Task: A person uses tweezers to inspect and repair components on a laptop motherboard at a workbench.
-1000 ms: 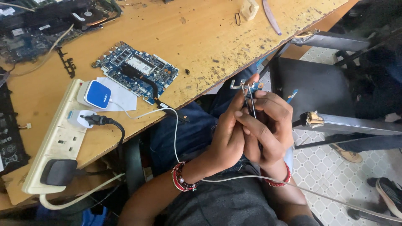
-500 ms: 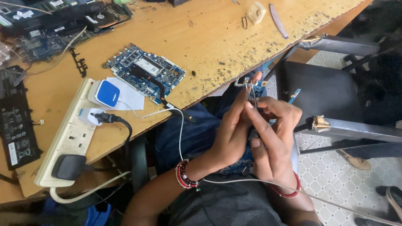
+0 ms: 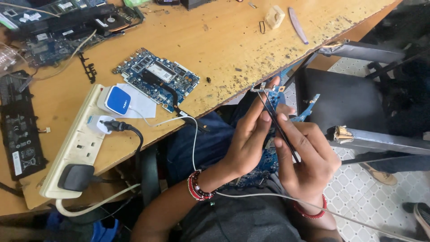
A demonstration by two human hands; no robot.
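Surface: we sit at a scuffed wooden workbench over a pale patterned tiled floor.
Around: a blue circuit board, a white power strip and a black battery lie on the bench.
In the way: a dark chair just beside our hands.
Count: two plugs and one blue-faced charger in the strip.
Hands: our left hand and right hand both pinch a thin black strip, held above our lap, off the bench edge.
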